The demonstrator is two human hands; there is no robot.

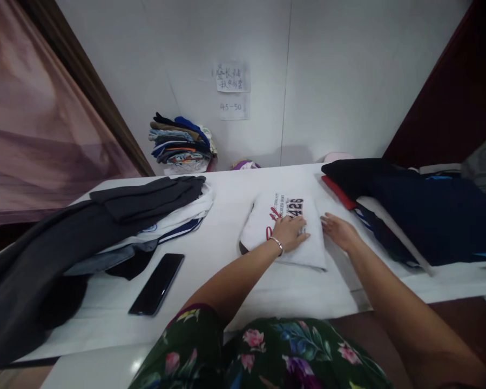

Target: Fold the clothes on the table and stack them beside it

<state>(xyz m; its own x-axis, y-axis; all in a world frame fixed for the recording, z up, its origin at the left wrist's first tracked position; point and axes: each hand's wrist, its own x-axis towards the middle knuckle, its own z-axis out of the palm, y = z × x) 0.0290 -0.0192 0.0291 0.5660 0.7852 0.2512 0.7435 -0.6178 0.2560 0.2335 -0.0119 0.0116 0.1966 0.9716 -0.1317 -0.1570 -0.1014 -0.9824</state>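
Observation:
A white folded garment [308, 243] with red lettering and dark print reading "426" lies flat on the white-covered table. My left hand [289, 232], with a bracelet at the wrist, rests palm down on top of it, fingers extended. Beside the garment's right edge is my right hand [340, 229], its fingers stretched out and close to the fabric. Whether those fingertips touch the edge I cannot tell. Neither hand is closed around anything.
A black phone [157, 284] lies to the left. Dark trousers [117, 216] and other clothes spread over the left side. Dark garments [429, 210] are heaped on the right. A folded stack [182, 139] stands behind the table, near handwritten paper notes [233, 78] on the wall.

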